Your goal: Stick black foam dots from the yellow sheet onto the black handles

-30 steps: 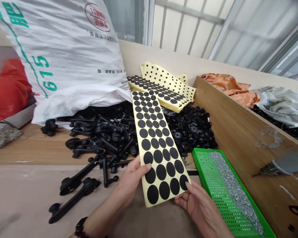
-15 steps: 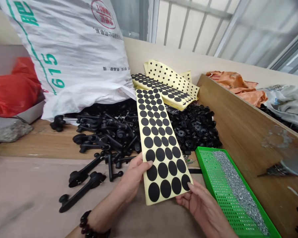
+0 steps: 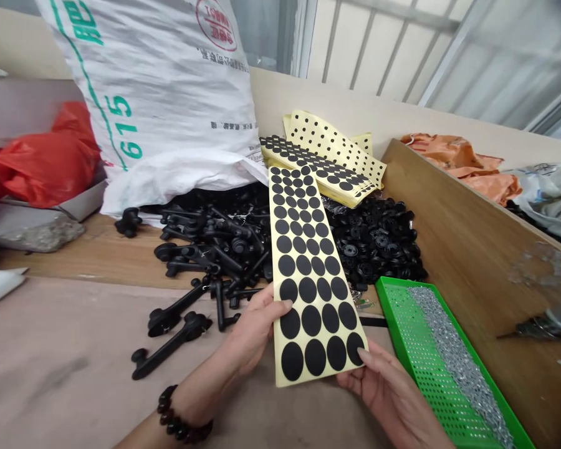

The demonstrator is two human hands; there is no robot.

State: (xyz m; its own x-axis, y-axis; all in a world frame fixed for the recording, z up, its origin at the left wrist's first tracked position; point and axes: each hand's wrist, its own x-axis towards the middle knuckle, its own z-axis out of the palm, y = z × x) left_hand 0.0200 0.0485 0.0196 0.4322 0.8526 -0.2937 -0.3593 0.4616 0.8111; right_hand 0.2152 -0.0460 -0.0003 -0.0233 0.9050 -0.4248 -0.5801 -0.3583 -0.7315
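A long pale-yellow sticker sheet (image 3: 303, 305) with rows of round black stickers is held up over the worktop, its near end tilted toward me. My left hand (image 3: 257, 327) grips its left edge, thumb on top. At the near right corner, my right hand (image 3: 378, 380) pinches the sheet, thumb over the last sticker and the other fingers underneath. Behind it lie more sticker sheets (image 3: 327, 171), stacked and partly curled. Black crank handles (image 3: 215, 243) are heaped to the left, two of them (image 3: 172, 346) lying apart nearer me. Small round black parts (image 3: 374, 243) are piled to the right.
A green perforated tray (image 3: 416, 362) with many small silvery metal pieces stands at the right, beside a wooden divider board (image 3: 472, 249). A large white woven sack (image 3: 168, 81) leans at the back left. Red plastic bags (image 3: 51, 162) and a stone block (image 3: 42, 231) are further left.
The view has turned slightly left, so everything sits a little further right in the picture. Both hands keep their hold on the sticker sheet.
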